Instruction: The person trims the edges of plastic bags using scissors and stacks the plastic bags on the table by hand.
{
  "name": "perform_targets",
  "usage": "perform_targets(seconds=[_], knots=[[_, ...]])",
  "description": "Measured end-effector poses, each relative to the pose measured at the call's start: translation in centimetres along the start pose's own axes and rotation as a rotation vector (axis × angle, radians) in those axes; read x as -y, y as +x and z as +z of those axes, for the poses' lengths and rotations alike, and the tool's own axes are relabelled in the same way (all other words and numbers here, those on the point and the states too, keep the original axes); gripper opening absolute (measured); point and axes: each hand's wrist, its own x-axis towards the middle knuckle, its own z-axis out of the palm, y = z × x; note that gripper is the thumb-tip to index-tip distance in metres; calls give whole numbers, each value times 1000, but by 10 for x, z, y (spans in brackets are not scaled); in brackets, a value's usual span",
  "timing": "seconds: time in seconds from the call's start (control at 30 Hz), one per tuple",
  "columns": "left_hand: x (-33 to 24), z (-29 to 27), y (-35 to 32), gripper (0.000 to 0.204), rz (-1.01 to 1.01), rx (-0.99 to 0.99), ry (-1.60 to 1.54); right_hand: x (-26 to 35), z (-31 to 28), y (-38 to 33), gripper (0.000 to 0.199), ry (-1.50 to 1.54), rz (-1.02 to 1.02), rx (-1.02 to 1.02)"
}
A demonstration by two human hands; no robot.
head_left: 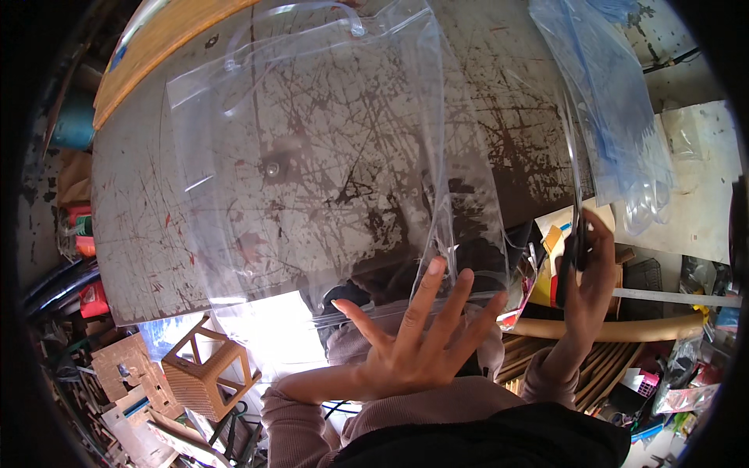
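Observation:
A clear plastic bag [351,156] lies flat on the scratched grey table [140,203], with a tube handle [292,9] at its far end. Its near end hangs past the table's front edge. My left hand [413,331] is spread over that near end, fingers apart and fingertips at the plastic, gripping nothing. At the table's right edge, my right hand [593,273] is closed around the dark handles of a pair of scissors [573,249]. The long, thin blades point away from me. Whether they are parted is hard to see.
Blue-tinted clear plastic pieces [616,117] are piled at the far right and droop over the edge. An orange-brown board [168,51] lies far left. Below the table stand a brown plastic stool [207,370] and, to the right, a long tan roll [616,327] among clutter.

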Motion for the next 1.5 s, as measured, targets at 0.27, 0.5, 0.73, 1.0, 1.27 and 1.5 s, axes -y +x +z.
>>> perform_targets(seconds=[0.27,0.5,0.73,1.0,1.27,1.5], knots=[[4,-2,-1,33,59,47,35,5,17,41,46,-825,-428,-174],[7,-2,-1,35,86,58,43,4,21,54,41,-931,-522,-166],[8,-1,1,39,118,69,53,11,27,53,36,-1012,-521,-142],[9,-1,1,44,169,70,84,30,31,46,24,-912,-587,-129],[3,-6,-1,34,68,126,-17,37,36,35,18,-475,-402,392],[10,-2,-12,33,126,44,-24,26,42,50,23,-695,-716,222]])
